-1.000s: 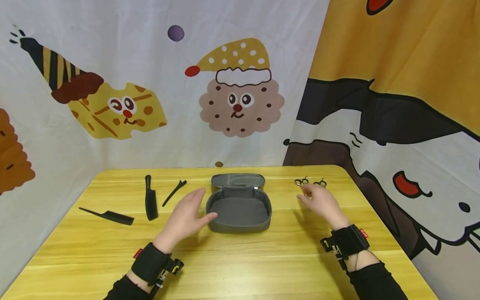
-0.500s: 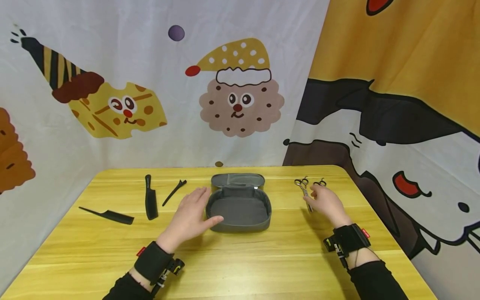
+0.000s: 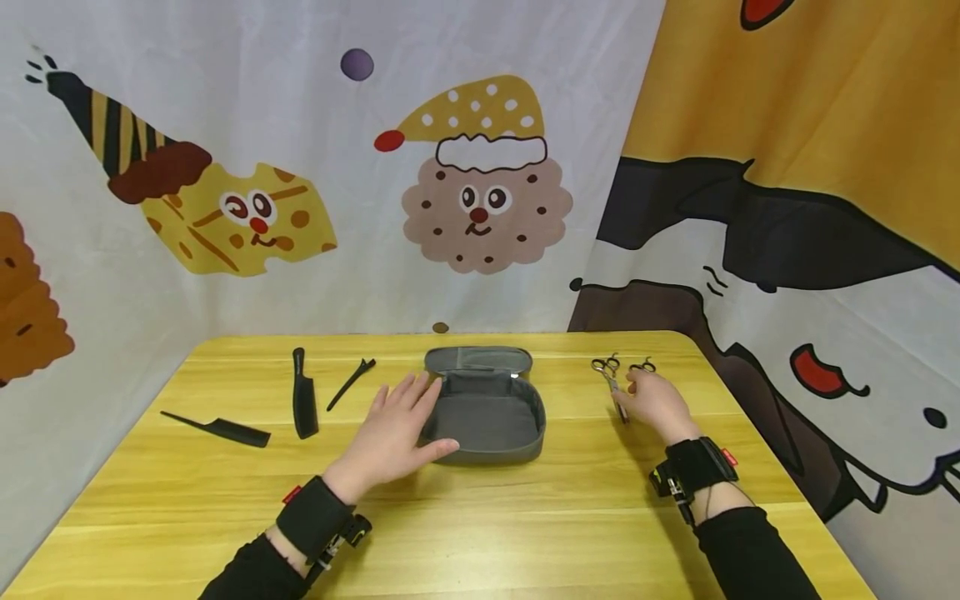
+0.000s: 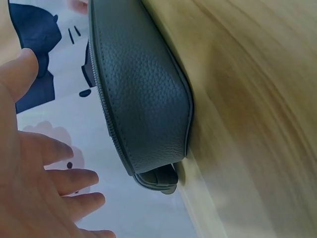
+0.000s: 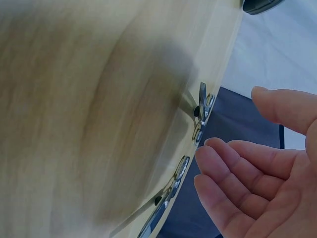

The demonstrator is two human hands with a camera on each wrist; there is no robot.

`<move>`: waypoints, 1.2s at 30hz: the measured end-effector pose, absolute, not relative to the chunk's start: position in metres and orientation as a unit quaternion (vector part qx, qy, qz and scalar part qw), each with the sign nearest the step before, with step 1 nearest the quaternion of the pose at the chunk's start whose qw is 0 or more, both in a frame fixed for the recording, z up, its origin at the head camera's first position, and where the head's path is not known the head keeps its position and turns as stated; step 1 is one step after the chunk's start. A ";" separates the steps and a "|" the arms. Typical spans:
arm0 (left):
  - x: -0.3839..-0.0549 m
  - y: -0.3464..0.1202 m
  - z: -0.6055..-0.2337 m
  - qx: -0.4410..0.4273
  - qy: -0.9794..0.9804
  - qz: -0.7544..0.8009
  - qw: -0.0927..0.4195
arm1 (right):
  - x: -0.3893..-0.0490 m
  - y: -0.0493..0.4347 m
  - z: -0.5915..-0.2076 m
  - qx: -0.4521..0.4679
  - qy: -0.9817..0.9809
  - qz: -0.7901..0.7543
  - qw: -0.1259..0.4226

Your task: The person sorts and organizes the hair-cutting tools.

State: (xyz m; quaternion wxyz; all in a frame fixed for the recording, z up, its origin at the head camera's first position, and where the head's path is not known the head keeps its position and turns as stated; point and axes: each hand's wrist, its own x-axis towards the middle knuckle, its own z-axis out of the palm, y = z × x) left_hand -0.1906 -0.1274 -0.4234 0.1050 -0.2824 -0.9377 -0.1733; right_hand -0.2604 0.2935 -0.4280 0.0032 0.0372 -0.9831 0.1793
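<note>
A grey zip case (image 3: 480, 457) lies unzipped in the middle of the table, its lid folded back and its inside bare. My left hand (image 3: 393, 433), fingers spread, hovers at the case's left side; the left wrist view shows a gap between the hand (image 4: 44, 173) and the leather wall (image 4: 143, 94). Over on the right, my right hand (image 3: 656, 404) hangs above two pairs of scissors. The left pair (image 3: 613, 385) shows nearly whole, while the hand hides most of the right pair (image 3: 643, 367). Between the thumb and bent fingers of the right hand (image 5: 262, 168) there is nothing.
On the left of the wooden table (image 3: 480, 533) lie a tail comb (image 3: 228, 431), a wide handled comb (image 3: 304, 404) and a black hair clip (image 3: 350, 385). A cartoon-printed curtain (image 3: 300, 100) hangs right behind the table.
My left hand has shifted right, nearer the case, and its palm has turned downward. My right hand has drawn slightly to the right, uncovering the left scissors.
</note>
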 end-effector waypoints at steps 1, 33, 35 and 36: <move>-0.190 -0.127 -0.424 -0.285 -0.938 -0.170 0.104 | -0.261 0.294 -0.428 0.036 -0.983 0.178 0.002; -0.189 -0.089 -0.433 -0.342 -0.928 -0.121 0.082 | -0.285 0.279 -0.431 -0.059 -0.982 0.151 -0.099; -0.189 -0.087 -0.432 -0.343 -0.928 -0.116 0.081 | -0.286 0.278 -0.432 -0.064 -0.981 0.149 -0.103; -0.189 -0.086 -0.432 -0.343 -0.929 -0.114 0.081 | -0.287 0.278 -0.432 -0.065 -0.981 0.147 -0.104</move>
